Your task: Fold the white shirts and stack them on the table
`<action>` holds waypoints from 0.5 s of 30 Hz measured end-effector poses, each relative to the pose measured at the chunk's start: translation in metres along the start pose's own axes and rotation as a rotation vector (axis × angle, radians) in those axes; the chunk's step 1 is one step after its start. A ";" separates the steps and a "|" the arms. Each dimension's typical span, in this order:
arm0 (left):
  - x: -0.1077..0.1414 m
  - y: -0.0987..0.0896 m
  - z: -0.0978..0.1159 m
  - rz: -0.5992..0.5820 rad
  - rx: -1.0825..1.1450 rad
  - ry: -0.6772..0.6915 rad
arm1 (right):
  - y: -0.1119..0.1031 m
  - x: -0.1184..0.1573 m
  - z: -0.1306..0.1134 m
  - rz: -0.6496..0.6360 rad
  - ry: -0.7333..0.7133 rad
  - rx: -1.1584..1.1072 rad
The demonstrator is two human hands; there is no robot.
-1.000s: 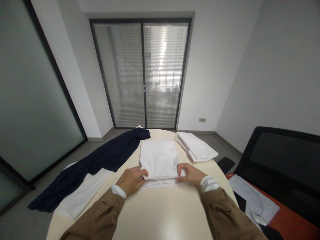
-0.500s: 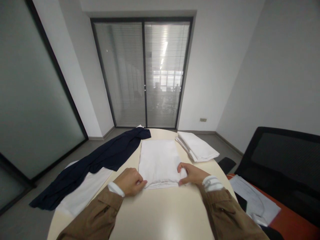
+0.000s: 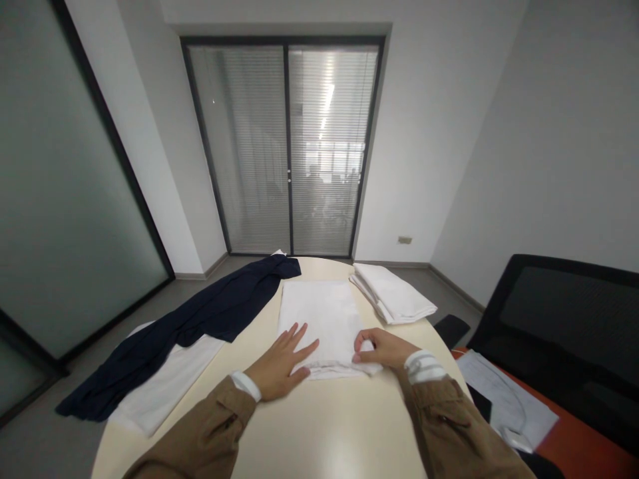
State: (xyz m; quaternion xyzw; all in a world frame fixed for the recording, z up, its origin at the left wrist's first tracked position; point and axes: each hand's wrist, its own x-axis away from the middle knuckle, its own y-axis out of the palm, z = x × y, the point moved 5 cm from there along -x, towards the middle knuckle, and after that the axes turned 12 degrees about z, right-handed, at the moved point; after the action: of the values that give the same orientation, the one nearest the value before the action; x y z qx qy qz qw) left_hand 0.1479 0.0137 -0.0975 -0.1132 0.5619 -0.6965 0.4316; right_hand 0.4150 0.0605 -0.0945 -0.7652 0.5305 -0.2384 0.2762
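White folded cloth (image 3: 319,319) lies at 12 o'clock on the cream round tabletop (image 3: 324,426); left hand (image 3: 282,369) rests open, fingers spread wide on it; right hand (image 3: 382,349) pinches its near corner (a second folded white stack (image 3: 392,293) already sits at 1 o'clock).

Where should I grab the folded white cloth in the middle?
Take the folded white cloth by its near folded edge, coming from your side with one hand at each end. That edge is thick and lies closest to you. The right hand is at its corner; the left hand lies open, fingertips on the cloth.
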 end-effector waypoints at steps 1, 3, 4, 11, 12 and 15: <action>0.002 0.003 -0.001 -0.036 -0.002 -0.015 | -0.001 0.000 0.001 0.008 -0.002 0.000; 0.004 0.005 -0.002 -0.074 -0.016 -0.038 | -0.002 0.002 0.005 -0.005 0.026 -0.038; 0.004 0.005 -0.001 -0.081 -0.028 -0.048 | -0.002 0.004 0.008 -0.029 0.058 -0.073; 0.005 0.006 0.004 -0.178 -0.144 -0.097 | -0.020 0.012 0.016 -0.049 0.160 -0.048; 0.005 0.006 0.006 -0.180 -0.151 -0.100 | -0.026 0.010 0.009 0.050 0.100 0.011; 0.006 0.003 0.011 -0.180 -0.155 -0.106 | -0.033 -0.001 -0.030 0.330 -0.083 0.179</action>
State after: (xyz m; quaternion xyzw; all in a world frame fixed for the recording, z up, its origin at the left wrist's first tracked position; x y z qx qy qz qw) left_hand 0.1527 0.0020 -0.0979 -0.2330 0.5781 -0.6797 0.3866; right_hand 0.4178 0.0654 -0.0502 -0.6492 0.6136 -0.2045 0.4003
